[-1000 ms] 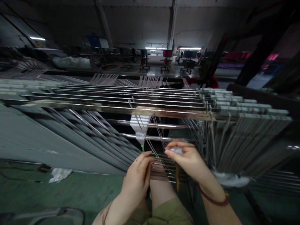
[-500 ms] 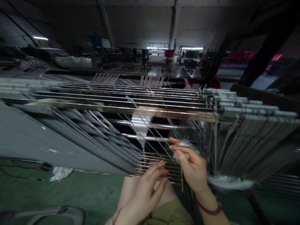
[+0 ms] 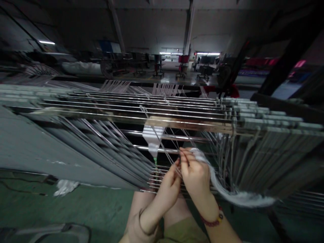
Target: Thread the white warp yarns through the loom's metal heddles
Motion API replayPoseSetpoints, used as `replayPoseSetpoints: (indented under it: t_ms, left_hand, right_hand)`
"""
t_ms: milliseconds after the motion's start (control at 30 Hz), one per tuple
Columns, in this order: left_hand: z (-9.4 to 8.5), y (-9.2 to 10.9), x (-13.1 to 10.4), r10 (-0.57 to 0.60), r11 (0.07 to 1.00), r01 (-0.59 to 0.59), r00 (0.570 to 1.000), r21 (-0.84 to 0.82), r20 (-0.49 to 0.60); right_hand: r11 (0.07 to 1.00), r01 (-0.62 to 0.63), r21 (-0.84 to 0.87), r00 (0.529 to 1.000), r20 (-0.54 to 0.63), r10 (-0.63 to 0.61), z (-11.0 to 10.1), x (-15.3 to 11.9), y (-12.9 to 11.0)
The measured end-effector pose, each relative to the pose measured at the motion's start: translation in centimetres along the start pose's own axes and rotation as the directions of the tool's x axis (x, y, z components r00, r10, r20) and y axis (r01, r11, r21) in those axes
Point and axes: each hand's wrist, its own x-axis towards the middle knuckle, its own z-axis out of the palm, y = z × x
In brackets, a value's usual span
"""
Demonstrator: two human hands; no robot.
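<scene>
Both hands up close together at the middle of the frame, w/ fingertips nearly touching each other. Left hand raised w/ fingers pinched on a thin wire that slants down from the top metal bar; can't tell exactly how many wires are caught in the pinch, too fine and a bit blurred. Right hand closed, thumb and forefinger pinching at the same spot just beside the left fingertips, also gripping a bundle of white threads that drapes over the back of the hand and trails off down and to the right, ending in a fuzzy tail. Red bead bracelet on the right wrist. Just left of the hands, a white tag hanging between the bars w/ a small green bit at its bottom tip. Packed grey wires hanging dense on the right, more fanned out on the left. Row of horizontal rods right behind the hands. Green floor below, w/ a white rag lying on it at left. Olive shorts and bare knees at bottom centre.
</scene>
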Motion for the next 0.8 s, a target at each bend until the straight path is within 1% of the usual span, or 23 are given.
replayPoseSetpoints:
  t_ms: [33,100,167,233,333,367,400,467,533,567,667,700,733,800]
  left_hand:
    - [-0.2,0.3,0.4,0.036,0.999,-0.035,0.999,0.041,-0.035]
    - [-1.3,0.6,1.5,0.099,0.988,-0.082,0.987,0.130,-0.123]
    - [-2.5,0.7,2.9,0.133,0.974,-0.097,0.977,0.204,-0.170]
    - [-3.3,0.8,4.6,0.136,0.966,-0.099,0.981,0.240,-0.142]
    - [-3.4,1.4,6.0,0.116,0.970,-0.108,0.993,0.217,-0.025]
    - [-3.4,1.8,6.0,0.113,0.974,-0.109,0.994,0.197,-0.006]
    - [-3.5,2.2,5.8,0.109,0.979,-0.105,0.994,0.177,-0.011]
    - [-3.8,3.0,4.8,0.101,0.986,-0.088,0.991,0.143,-0.087]
    - [-4.5,3.8,3.7,0.046,0.994,-0.030,0.985,0.101,-0.166]
    - [-4.9,4.1,3.3,-0.003,0.997,0.016,0.985,0.076,-0.173]
    - [-5.8,4.8,2.9,-0.125,0.991,0.129,0.984,0.025,-0.124]
    - [-6.0,5.0,2.9,-0.136,0.990,0.139,0.984,0.018,-0.112]
    - [-6.0,5.1,2.9,-0.118,0.993,0.120,0.987,0.013,-0.112]
    - [-5.9,5.1,3.0,-0.030,0.999,0.031,0.992,0.006,-0.121]
  right_hand:
    - [1.000,-0.004,0.000,1.000,-0.001,0.004,-0.1,0.0,0.0]
    - [1.000,0.004,0.021,1.000,-0.001,-0.004,-0.4,0.0,0.0]
    - [0.998,0.005,0.064,1.000,0.009,-0.005,-0.5,0.1,0.1]
    - [0.994,-0.006,0.113,1.000,0.027,0.003,-0.5,0.2,0.1]
    - [0.984,-0.048,0.174,0.998,0.045,0.041,-0.4,0.5,0.1]
    - [0.980,-0.067,0.189,0.997,0.056,0.057,-0.4,0.6,0.1]
    - [0.975,-0.085,0.203,0.995,0.068,0.073,-0.4,0.7,0.1]
    - [0.969,-0.104,0.223,0.992,0.095,0.085,-0.3,0.9,0.0]
    - [0.970,-0.097,0.221,0.992,0.105,0.075,-0.1,1.2,-0.1]
    - [0.973,-0.088,0.212,0.992,0.102,0.068,0.1,1.3,-0.2]
    - [0.982,-0.051,0.182,0.996,0.077,0.037,0.7,1.5,-0.5]
    - [0.984,-0.046,0.172,0.997,0.067,0.035,1.0,1.5,-0.6]
    - [0.985,-0.045,0.164,0.998,0.059,0.036,1.2,1.6,-0.7]
    - [0.986,-0.065,0.152,0.997,0.049,0.058,1.6,1.7,-0.9]
